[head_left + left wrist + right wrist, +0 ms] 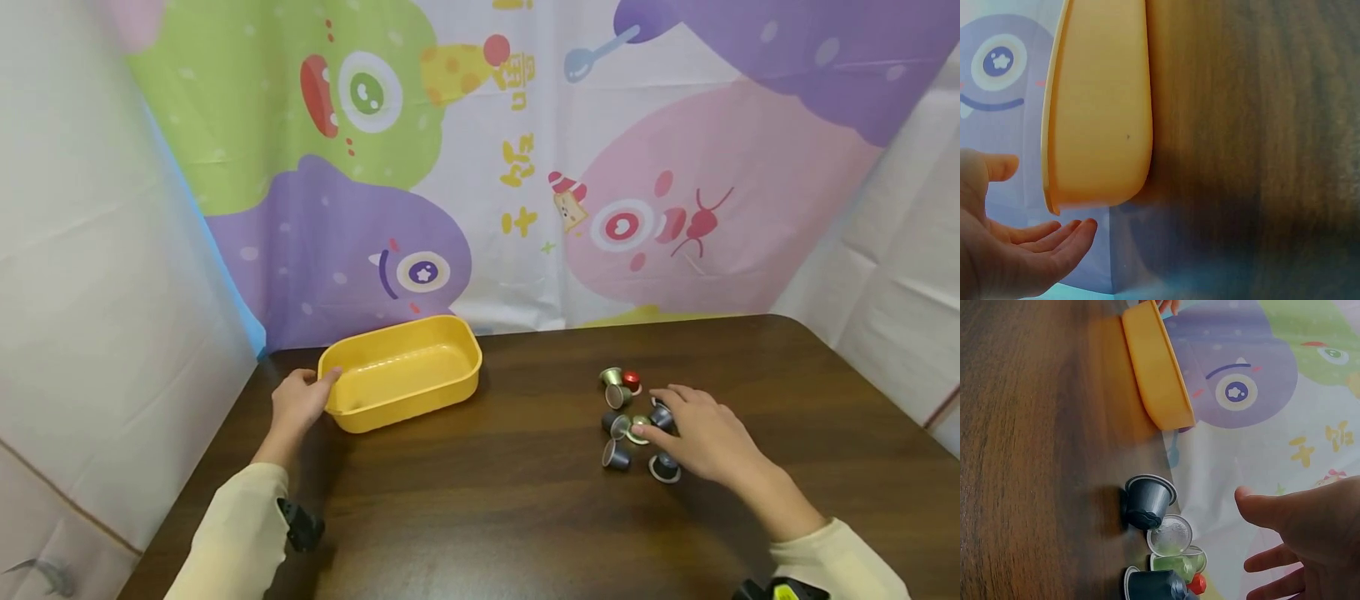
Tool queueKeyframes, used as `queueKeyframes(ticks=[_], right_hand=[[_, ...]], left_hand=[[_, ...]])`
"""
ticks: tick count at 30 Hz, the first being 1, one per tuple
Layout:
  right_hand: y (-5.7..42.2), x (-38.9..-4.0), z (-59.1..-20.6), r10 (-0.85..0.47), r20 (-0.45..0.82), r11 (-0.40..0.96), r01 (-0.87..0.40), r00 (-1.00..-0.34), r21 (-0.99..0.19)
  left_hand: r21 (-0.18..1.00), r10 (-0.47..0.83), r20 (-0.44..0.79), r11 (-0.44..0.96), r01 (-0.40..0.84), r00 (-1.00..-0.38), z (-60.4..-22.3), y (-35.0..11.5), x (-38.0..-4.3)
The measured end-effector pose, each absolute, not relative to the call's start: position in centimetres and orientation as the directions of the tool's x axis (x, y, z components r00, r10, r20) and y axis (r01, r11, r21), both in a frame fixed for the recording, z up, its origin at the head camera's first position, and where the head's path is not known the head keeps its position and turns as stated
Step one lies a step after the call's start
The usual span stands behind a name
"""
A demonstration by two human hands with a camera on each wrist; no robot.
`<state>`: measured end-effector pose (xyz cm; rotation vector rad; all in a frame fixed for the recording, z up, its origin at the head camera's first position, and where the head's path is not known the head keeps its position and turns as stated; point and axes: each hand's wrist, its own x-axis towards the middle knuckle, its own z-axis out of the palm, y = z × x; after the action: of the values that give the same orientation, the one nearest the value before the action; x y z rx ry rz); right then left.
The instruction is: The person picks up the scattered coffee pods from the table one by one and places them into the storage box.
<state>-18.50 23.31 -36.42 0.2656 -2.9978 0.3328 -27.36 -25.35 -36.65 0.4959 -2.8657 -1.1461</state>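
Note:
At the left, a yellow rectangular tub point(416, 408) sits near the table's back edge. My left hand point(296, 402) is at its left end, thumb over the rim in the head view; in the left wrist view the spread fingers point(1063, 247) show a gap from the wall. On the right lie several coffee capsules: a red one point(632, 381), a gold one point(611, 376), a green one point(638, 431) and dark ones such as this grey capsule point(617, 456). Over their right side hovers my right hand point(708, 437), thumb and fingers apart, holding nothing visible.
The brown wooden table point(480, 508) stretches between the tub and the capsules. Behind it hangs a cartoon-printed cloth point(517, 275), with pale cloth walls at both sides.

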Motion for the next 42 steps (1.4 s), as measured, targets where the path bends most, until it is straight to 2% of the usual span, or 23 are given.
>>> queueKeyframes(ticks=[8, 21, 34, 42], right_hand=[[23.0, -18.5, -36.2, -0.178, 0.129, 0.955, -0.202, -0.976, -0.215], [22.2, -18.2, -35.5, -0.303, 0.117, 0.887, -0.324, -0.946, -0.327], [22.1, -18.2, -36.1, -0.425, 0.08, 0.824, -0.422, -0.902, -0.379], [22.2, -18.4, -36.7, -0.461, 0.085, 0.816, -0.459, -0.883, -0.351]], left_hand=[[0.738, -0.347, -0.205, 0.559, -0.377, -0.915, -36.6, -26.5, -28.1], [0.83, -0.379, -0.245, 0.394, -0.395, -0.892, -37.0, -27.5, -28.8], [0.84, -0.416, -0.248, 0.359, -0.408, -0.875, -37.6, -27.5, -29.0], [0.851, -0.412, -0.21, 0.369, -0.373, -0.886, -37.7, -27.3, -29.2]])
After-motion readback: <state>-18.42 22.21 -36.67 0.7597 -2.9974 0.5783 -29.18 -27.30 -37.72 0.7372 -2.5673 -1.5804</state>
